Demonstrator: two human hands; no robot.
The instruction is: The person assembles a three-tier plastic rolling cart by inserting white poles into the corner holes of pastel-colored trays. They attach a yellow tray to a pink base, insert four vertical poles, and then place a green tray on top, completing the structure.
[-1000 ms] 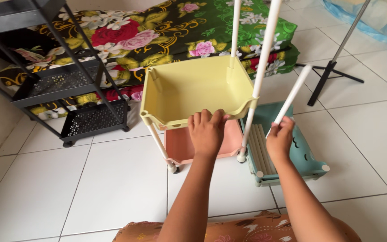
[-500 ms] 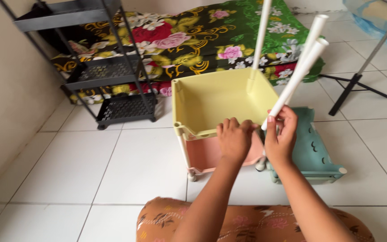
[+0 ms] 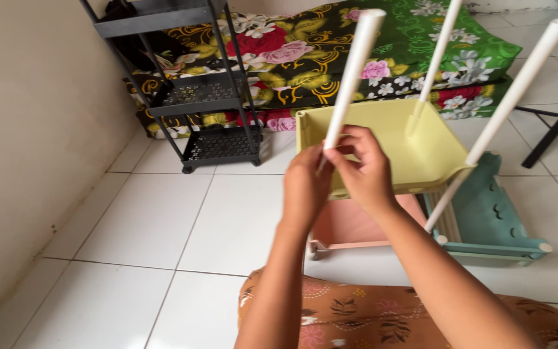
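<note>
Both hands meet at the near left corner of the yellow tray (image 3: 414,152), closed on the lower end of a white pole (image 3: 351,77): the left hand (image 3: 305,184) pinches it from the left and the right hand (image 3: 363,171) wraps fingers round it from the right, and the pole rises at a slant toward the top of the view. Whether its foot is seated in the corner socket cannot be seen behind the fingers. Two more white poles are already up, one at the far side of the tray (image 3: 437,55) and one at its near right corner (image 3: 505,106). A pink tray (image 3: 350,226) sits beneath the yellow one on the tiled floor (image 3: 163,220), so two tiers look stacked. The teal tray (image 3: 495,220) lies on the floor just right of the stack, not mounted, and I judge the job about half done.
</note>
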